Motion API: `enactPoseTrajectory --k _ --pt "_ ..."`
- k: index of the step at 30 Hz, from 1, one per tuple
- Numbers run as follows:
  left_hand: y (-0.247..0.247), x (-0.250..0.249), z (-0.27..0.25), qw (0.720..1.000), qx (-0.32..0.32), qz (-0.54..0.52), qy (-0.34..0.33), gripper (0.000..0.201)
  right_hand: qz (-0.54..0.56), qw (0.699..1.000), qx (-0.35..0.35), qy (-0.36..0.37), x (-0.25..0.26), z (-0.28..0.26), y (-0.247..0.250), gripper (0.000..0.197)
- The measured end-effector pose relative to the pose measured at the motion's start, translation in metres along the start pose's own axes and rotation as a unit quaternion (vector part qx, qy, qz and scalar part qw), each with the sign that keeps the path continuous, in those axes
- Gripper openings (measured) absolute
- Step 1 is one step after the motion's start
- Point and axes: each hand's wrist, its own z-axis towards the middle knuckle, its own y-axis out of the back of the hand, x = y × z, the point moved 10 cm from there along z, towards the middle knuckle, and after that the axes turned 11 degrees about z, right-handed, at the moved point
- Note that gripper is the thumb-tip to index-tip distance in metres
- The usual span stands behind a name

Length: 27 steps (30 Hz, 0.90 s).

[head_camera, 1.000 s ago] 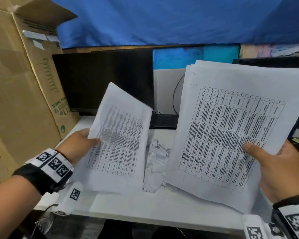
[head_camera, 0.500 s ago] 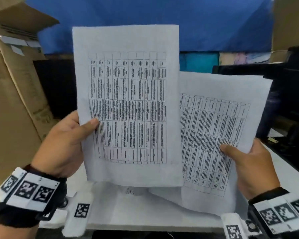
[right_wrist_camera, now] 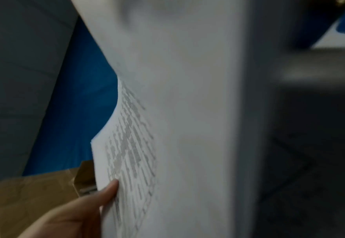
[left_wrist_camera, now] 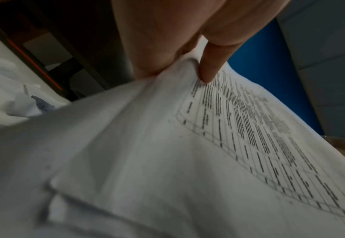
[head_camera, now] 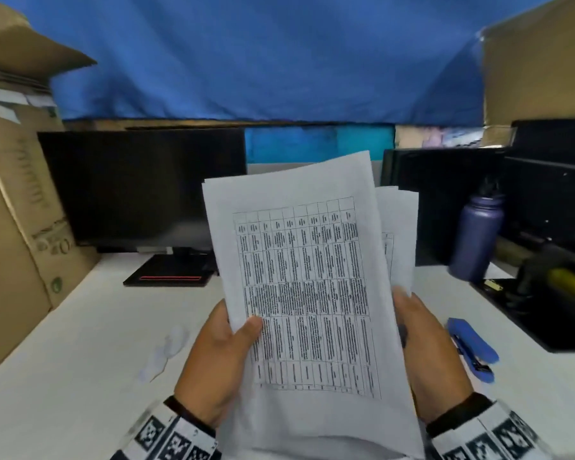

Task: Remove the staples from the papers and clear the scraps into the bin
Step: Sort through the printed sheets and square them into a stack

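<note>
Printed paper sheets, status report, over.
Left hand and right hand grip white printed paper sheets upright above white desk. Crumpled scraps on desk. Nothing blocking.

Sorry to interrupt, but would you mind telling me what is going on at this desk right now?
A person is holding a stack of printed papers upright above the white desk with both hands. The left hand pinches the stack's left edge with the thumb on the front sheet, and the right hand grips the right edge. Crumpled paper scraps lie on the desk to the left, not yet cleared, and a blue stapler sits to the right. No bin is in view.
</note>
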Motion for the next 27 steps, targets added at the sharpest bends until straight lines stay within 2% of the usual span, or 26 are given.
enactPoseTrajectory --k 2,3,4,6,7,8,10,12,16,18,20,22,24,27 --pt "0.006 -0.003 -0.001 0.999 -0.035 0.022 -0.033 0.03 0.074 0.996 0.031 -0.031 -0.007 -0.001 -0.007 0.062" --pt "0.009 -0.003 -0.002 0.997 -0.051 0.034 -0.041 0.029 0.066 0.996 0.056 -0.02 -0.004 -0.002 -0.013 0.069" --pt "0.01 0.0 -0.003 0.996 -0.06 0.043 -0.044 0.029 0.038 0.997 0.063 0.002 0.0 -0.002 -0.014 0.063" --pt "0.008 0.006 -0.009 0.996 -0.06 0.054 -0.046 0.027 -0.018 0.998 0.044 0.035 0.008 -0.003 -0.013 0.032" --pt "0.006 0.008 -0.013 0.996 -0.055 0.056 -0.047 0.026 -0.038 0.998 0.038 0.044 0.009 -0.003 -0.011 0.027" --pt "0.004 0.01 -0.017 0.996 -0.051 0.053 -0.048 0.026 -0.065 0.996 0.032 0.052 0.011 -0.003 -0.008 0.028" --pt "0.006 0.014 -0.024 0.996 -0.054 0.039 -0.056 0.04 -0.11 0.991 0.017 0.068 0.013 -0.002 -0.001 0.031" --pt "0.009 0.02 -0.027 0.995 -0.067 0.034 -0.06 0.046 -0.114 0.99 -0.001 0.082 0.016 -0.002 0.006 0.032" --pt "0.012 0.021 -0.027 0.993 -0.091 0.032 -0.07 0.02 -0.132 0.983 -0.036 0.121 0.023 -0.002 0.011 0.039" --pt "0.011 0.016 -0.027 0.992 -0.091 0.031 -0.085 0.021 -0.132 0.981 -0.039 0.137 0.026 -0.005 0.008 0.042" --pt "0.007 0.01 -0.027 0.992 -0.08 0.021 -0.098 0.029 -0.124 0.98 -0.039 0.149 0.03 -0.007 0.006 0.043" --pt "0.002 0.007 -0.029 0.992 -0.063 0.021 -0.106 0.05 -0.12 0.979 -0.035 0.158 0.033 -0.009 0.003 0.042" --pt "0.002 0.01 -0.031 0.993 -0.065 0.021 -0.099 0.058 -0.124 0.978 -0.029 0.164 0.035 -0.011 0.0 0.04" --pt "0.005 0.015 -0.033 0.991 -0.087 0.048 -0.091 0.041 -0.113 0.981 -0.036 0.151 0.03 -0.011 0.002 0.035"
